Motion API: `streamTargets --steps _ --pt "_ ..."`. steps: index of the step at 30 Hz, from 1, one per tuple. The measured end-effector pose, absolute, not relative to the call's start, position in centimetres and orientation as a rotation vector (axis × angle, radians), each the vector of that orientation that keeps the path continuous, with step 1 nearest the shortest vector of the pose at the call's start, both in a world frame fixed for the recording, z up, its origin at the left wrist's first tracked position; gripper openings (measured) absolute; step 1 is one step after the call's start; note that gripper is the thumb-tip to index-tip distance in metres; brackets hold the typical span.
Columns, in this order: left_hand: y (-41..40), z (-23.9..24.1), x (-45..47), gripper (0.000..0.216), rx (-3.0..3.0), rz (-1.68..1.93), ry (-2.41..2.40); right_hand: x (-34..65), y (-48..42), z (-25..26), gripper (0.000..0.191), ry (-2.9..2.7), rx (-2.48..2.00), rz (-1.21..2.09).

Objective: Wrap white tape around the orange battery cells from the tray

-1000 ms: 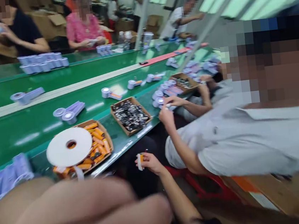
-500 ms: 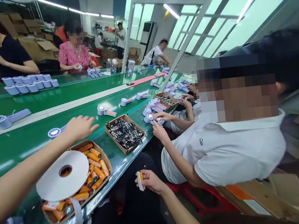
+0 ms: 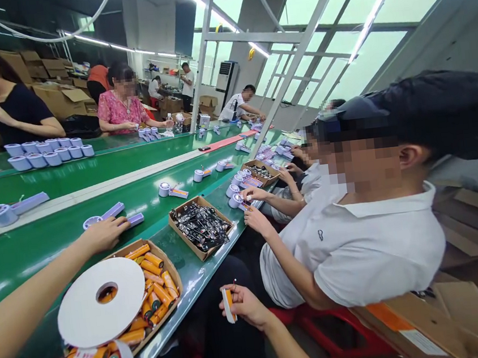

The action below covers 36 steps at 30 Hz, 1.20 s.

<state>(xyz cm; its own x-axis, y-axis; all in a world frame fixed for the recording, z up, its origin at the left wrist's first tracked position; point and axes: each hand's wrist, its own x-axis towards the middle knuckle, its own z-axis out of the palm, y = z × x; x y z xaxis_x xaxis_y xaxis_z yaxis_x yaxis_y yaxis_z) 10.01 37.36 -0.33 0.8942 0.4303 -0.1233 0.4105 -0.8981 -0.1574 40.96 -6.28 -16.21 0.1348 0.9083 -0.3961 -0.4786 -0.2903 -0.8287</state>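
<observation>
My left hand is over the green belt, its fingers bent down together on a lilac plastic housing. Only that housing's handle shows; its round end is hidden under the hand. Just behind lies another lilac housing with a ring-shaped head. Low over my lap, my right hand pinches an orange battery that has a white strip along its side and a thin wire at the top. Beneath my left forearm, a cardboard tray holds several orange batteries, with a white tape roll on top.
A cardboard box of black circuit boards stands on the bench edge. More housings lie along the belt. Close on my right sits a co-worker in a white shirt, working with both hands. Other people sit across the belt.
My left hand has come down and left onto the lilac housing, its fingers no longer stretched out in the air. My right hand still holds the battery. The view has tilted slightly.
</observation>
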Motion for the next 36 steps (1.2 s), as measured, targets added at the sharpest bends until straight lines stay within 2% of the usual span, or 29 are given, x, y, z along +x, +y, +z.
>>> streamTargets --steps 5,10,15,18,21,24,27,31,36 --pt "36.2 0.4 11.3 0.036 -2.856 0.271 -0.952 40.8 -6.1 -16.2 0.087 -0.512 -1.188 1.478" --pt "36.6 0.5 12.3 0.020 -2.890 0.362 -1.041 40.2 -5.7 -14.9 0.089 -0.563 -1.259 1.438" --pt "38.1 0.7 12.3 0.031 -3.012 0.425 -1.147 38.9 -1.9 -6.8 0.086 -0.823 -1.142 1.402" --pt "39.4 0.7 12.1 0.034 -3.087 0.421 -1.191 37.8 5.5 -1.2 0.077 -1.024 -1.108 1.209" --pt "40.2 0.3 12.3 0.036 -3.128 0.378 -1.211 36.1 15.4 1.8 0.070 -1.237 -1.130 0.956" --pt "40.3 -0.3 12.9 0.036 -3.138 0.319 -1.226 34.8 24.3 1.9 0.061 -1.512 -1.244 0.806" --pt "40.3 -0.7 13.6 0.035 -3.131 0.288 -1.243 34.7 29.5 0.1 0.056 -1.761 -1.411 0.710" --pt "40.5 -0.9 14.3 0.035 -3.145 0.281 -1.236 35.5 31.2 -2.1 0.053 -2.049 -1.578 0.528" --pt "40.6 -0.8 15.0 0.034 -3.158 0.275 -1.229 36.3 31.1 -2.6 0.049 -2.179 -1.634 0.402"
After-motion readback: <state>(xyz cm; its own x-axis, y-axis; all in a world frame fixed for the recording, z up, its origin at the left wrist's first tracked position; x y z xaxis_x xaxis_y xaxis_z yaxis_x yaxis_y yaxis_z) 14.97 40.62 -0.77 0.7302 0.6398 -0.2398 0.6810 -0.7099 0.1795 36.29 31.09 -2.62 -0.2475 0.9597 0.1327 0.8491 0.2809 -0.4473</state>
